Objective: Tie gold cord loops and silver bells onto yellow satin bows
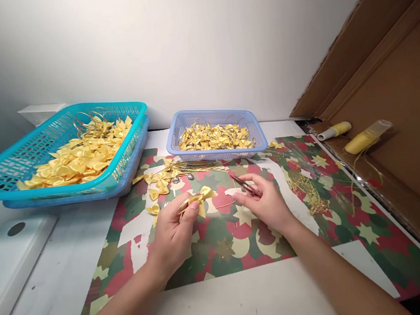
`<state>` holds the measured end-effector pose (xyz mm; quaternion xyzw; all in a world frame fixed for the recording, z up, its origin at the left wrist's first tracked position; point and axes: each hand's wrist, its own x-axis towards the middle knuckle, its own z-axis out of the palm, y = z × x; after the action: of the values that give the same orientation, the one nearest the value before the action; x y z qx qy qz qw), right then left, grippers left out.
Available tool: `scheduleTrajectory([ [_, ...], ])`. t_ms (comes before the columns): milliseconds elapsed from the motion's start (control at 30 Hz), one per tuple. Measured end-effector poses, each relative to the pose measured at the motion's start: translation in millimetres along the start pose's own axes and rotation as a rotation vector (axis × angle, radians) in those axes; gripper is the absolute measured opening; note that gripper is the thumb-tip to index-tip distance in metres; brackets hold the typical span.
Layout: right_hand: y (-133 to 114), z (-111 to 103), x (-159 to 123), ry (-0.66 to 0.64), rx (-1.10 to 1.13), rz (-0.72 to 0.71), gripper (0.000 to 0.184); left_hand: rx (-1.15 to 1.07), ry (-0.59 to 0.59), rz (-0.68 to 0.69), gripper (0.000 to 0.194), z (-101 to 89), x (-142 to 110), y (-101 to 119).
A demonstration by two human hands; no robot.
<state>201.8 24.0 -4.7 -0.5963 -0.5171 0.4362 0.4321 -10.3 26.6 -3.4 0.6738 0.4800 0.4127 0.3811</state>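
While a yellow bow (206, 194) was pinched between the left hand's (174, 238) thumb and fingers above the patterned sheet (211, 253), a dark slender tool (246, 186) was gripped by the right hand (273, 206); steady fingers seemed required.

The head camera faces forward and down at the bench (200, 310). It looks from above, behind left grip (178, 224) and right grip (265, 199).
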Motion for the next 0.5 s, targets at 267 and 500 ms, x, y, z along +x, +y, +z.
scheduleTrajectory([
  [267, -17.4, 18.6, -19.9, -0.152, 0.138, -0.018, 0.030, 0.415, -0.177, 0.469, 0.025, 2.1, 1.0, 6.2],
  [500, -7.6, 25.7, -22.9, -0.122, 0.256, 0.011, 0.033, 0.167, -0.199, 0.177, 0.034, 7.0, -1.8, 7.1],
])
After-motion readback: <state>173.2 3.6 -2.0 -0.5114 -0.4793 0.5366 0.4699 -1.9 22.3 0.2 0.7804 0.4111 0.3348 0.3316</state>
